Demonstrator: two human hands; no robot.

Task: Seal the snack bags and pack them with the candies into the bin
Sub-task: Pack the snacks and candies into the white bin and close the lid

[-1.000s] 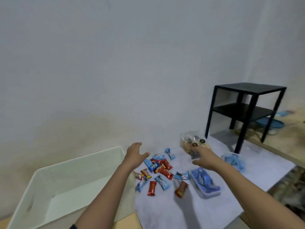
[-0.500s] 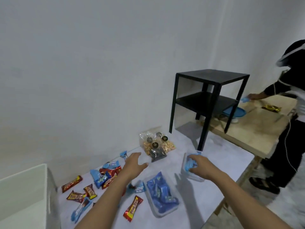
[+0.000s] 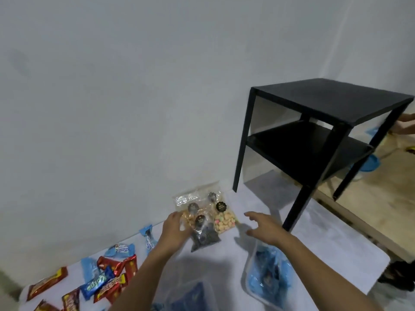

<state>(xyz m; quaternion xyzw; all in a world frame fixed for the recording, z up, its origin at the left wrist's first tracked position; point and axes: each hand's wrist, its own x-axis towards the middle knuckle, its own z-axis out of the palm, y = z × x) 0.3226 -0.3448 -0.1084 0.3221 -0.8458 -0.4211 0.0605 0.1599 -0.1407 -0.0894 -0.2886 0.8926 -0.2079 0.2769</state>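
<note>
Several clear snack bags (image 3: 221, 217) with black round labels lie in a pile against the wall; one holds dark pieces (image 3: 204, 237), another pale round snacks. My left hand (image 3: 174, 230) rests on the left side of the pile, fingers spread, touching the bags. My right hand (image 3: 266, 226) hovers open just right of the pile, holding nothing. Red and blue wrapped candies (image 3: 107, 277) are scattered at the lower left. Two clear bags of blue-wrapped sweets lie near me, one under my right forearm (image 3: 267, 274), one at the bottom edge (image 3: 193, 297). The bin is out of view.
A black two-shelf side table (image 3: 314, 135) stands on the white tabletop (image 3: 325, 241) right of the snack bags. Beyond it lies a wooden surface (image 3: 381, 189) with a blue dish (image 3: 370, 163). Another person's hand (image 3: 406, 124) shows at the right edge.
The view swung right, so the white bin left the frame. My right hand let go of the blue sweets bag, and both hands moved up to the snack bag pile.
</note>
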